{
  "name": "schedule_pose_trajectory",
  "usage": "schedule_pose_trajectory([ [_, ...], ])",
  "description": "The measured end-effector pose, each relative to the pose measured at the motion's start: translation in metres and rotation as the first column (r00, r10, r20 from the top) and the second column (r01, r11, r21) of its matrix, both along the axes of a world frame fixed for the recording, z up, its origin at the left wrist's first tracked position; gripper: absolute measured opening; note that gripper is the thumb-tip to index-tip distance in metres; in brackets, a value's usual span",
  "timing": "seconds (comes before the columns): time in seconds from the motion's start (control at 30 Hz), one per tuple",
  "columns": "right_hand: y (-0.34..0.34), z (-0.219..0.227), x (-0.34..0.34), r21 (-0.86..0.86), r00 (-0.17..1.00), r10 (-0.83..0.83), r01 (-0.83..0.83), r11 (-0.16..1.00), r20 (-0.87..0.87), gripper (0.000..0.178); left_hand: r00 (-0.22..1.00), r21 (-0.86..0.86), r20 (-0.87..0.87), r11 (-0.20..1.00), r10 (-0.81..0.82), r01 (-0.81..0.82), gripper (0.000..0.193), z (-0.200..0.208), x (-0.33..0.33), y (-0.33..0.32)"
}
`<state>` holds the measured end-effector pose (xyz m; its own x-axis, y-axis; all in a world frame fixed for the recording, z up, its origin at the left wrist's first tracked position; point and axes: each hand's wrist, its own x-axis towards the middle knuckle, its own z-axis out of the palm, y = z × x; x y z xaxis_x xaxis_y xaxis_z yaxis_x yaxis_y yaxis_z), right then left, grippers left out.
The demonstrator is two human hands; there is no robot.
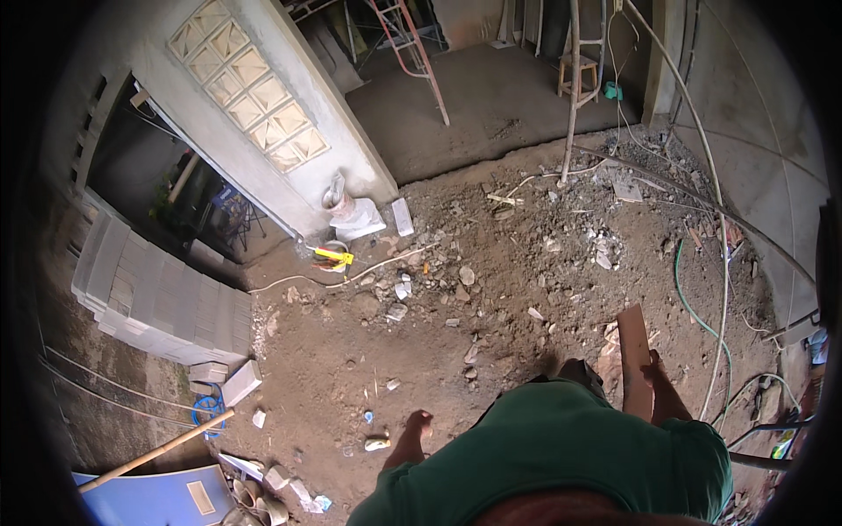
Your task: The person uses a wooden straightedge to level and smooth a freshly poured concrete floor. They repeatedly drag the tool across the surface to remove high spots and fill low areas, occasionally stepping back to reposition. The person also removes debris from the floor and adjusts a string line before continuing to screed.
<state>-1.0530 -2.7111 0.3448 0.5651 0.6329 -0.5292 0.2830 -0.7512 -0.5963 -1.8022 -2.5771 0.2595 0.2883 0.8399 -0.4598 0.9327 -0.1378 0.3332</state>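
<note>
A flat brown board (633, 342), probably a wooden plank, stands out in front of my right side. My right hand (652, 370) grips it by its right edge; part of the fingers is hidden behind the board. Away from my body on the left hangs my left hand (422, 421), loosely open with nothing visible in it. Beneath it lies bare earth, with a small pale bottle-like piece (377, 444) and a blue scrap (368, 416) nearby. My green-shirted back and shoulders cover the lower middle.
Rubble (467, 276) litters the ground ahead. Grey blocks (167, 285) are stacked at left, above a bamboo pole (158, 450) and blue panel (162, 500). A green hose (693, 302) and leaning poles (693, 105) run along the right. A yellow tool (333, 256) lies by the wall.
</note>
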Motion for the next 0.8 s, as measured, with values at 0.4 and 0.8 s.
schedule_pose_trajectory([
  [0.4, 0.146, -0.077, 0.092, 0.160, 0.957, -0.173, 0.213, 0.964, -0.233, 0.048, 0.849, -0.456, 0.207, 0.815, 0.487, -0.357, 0.024, 0.029, 0.093, 0.130],
  [0.8, 0.407, -0.033, 0.189, 0.158, 0.986, 0.146, -0.132, 0.979, -0.082, 0.042, 0.900, -0.214, 0.221, 0.919, 0.376, -0.332, 0.031, 0.097, 0.278, 0.407],
])
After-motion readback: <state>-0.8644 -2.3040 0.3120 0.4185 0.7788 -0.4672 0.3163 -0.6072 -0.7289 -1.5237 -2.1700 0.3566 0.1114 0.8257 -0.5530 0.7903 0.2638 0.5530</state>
